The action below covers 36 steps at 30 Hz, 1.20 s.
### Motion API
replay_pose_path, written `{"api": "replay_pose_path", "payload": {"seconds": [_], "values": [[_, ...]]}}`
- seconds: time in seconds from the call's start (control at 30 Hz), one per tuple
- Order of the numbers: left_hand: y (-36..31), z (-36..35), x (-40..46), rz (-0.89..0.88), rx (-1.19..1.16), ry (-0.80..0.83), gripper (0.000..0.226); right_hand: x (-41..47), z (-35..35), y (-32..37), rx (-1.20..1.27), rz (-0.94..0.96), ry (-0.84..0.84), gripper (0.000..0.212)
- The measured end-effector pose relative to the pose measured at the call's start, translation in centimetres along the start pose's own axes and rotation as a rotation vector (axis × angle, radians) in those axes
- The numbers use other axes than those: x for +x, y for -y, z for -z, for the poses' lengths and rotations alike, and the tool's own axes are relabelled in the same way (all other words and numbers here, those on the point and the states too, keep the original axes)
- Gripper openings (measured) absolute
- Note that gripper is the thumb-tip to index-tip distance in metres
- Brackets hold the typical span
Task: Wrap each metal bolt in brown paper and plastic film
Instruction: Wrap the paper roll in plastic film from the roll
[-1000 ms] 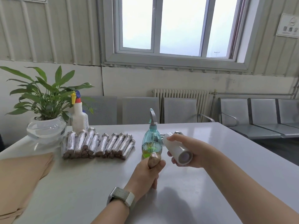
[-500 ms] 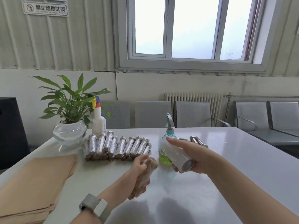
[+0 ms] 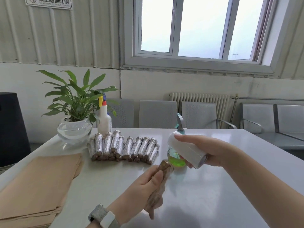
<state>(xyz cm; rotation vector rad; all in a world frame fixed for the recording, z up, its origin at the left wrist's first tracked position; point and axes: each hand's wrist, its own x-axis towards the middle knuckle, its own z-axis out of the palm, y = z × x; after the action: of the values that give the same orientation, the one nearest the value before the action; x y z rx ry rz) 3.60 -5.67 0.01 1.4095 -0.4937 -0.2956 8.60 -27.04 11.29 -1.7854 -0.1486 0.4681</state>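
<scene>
Gripping paper-wrapped bolt (image 3: pixel 162 181), L hand (image 3: pixel 144 193) | R hand (image 3: pixel 204 151) holds film roll (image 3: pixel 185 153) | bolt's metal hidden

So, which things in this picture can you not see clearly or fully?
All in the head view:
- Bolt: brown paper covers it and the left hand grips it, so no metal shows.
- Green bottle: mostly behind the film roll in the right hand.
- Film's loose end: too clear to find.
- Paper stack: cut off by the left and bottom edges.
- Wall sign: cut off at the top.
</scene>
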Motion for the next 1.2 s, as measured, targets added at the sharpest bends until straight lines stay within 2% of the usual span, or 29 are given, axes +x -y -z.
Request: {"api": "replay_pose_path", "payload": {"seconds": [0.17,0.3,0.47,0.6,0.7,0.77,0.87,0.93,1.0,1.07,1.17,1.2], "values": [[0.1,-0.1,0.2,-0.001,0.051,-0.018,0.05,-0.1,-0.3,0.3,-0.088,0.054,-0.042,0.074],[0.5,0.3,0.5,0.014,0.092,-0.039,0.052,-0.2,-0.4,0.1,-0.148,0.068,-0.087,0.067],[0.3,0.4,0.5,-0.013,0.174,-0.027,0.034,-0.3,-0.7,0.4,-0.264,0.073,-0.136,0.047],[0.5,0.7,0.6,0.021,0.161,-0.074,0.029,-0.4,-2.0,0.9,-0.31,0.139,-0.101,0.057],[0.8,0.9,1.1,0.067,0.121,-0.155,0.03,-0.5,-3.5,0.8,-0.37,0.19,-0.169,0.053],[0.7,1.2,1.4,0.064,0.081,-0.223,0.03,-0.2,-5.1,0.1,-0.437,0.279,-0.275,0.048],[0.8,1.6,1.8,0.055,-0.016,-0.337,0.027,0.5,-7.8,-2.0,-0.588,0.507,-0.423,0.052],[0.7,1.9,1.7,0.07,-0.123,-0.384,0.024,1.1,-9.2,-3.7,-0.759,0.661,-0.473,0.055],[0.9,2.2,1.5,0.066,-0.22,-0.394,0.017,1.7,-10.3,-5.1,-0.86,0.736,-0.475,0.062],[0.7,2.4,1.4,0.059,-0.282,-0.387,0.015,2.2,-11.2,-6.0,-0.869,0.793,-0.489,0.06],[0.5,2.7,1.7,0.078,-0.424,-0.435,0.025,2.6,-11.8,-6.8,-0.868,0.929,-0.572,0.052],[0.6,2.9,1.9,0.098,-0.473,-0.458,0.018,2.7,-11.9,-6.9,-0.871,0.971,-0.594,0.05]]}}
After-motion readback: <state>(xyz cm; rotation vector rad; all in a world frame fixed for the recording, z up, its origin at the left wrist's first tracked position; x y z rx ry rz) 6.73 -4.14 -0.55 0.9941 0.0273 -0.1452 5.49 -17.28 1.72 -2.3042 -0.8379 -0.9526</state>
